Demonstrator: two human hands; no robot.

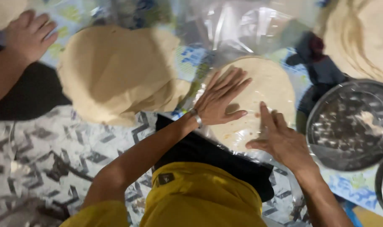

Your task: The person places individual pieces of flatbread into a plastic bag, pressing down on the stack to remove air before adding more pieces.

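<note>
A thin round dough sheet [269, 86] lies flat on a clear plastic sheet [237, 31]. My left hand [223, 98] rests flat on the dough's left side, fingers spread, with a metal bangle at the wrist. My right hand [279, 136] presses the dough's lower right edge with the fingers together and pointing up. Neither hand holds anything.
A pile of rolled dough sheets [115, 71] sits to the left. Another person's hand [29, 35] rests at top left. A steel plate [351, 124] with dough scraps stands at right, more flatbreads [364, 35] at top right. A patterned cloth [40, 155] covers the lower left.
</note>
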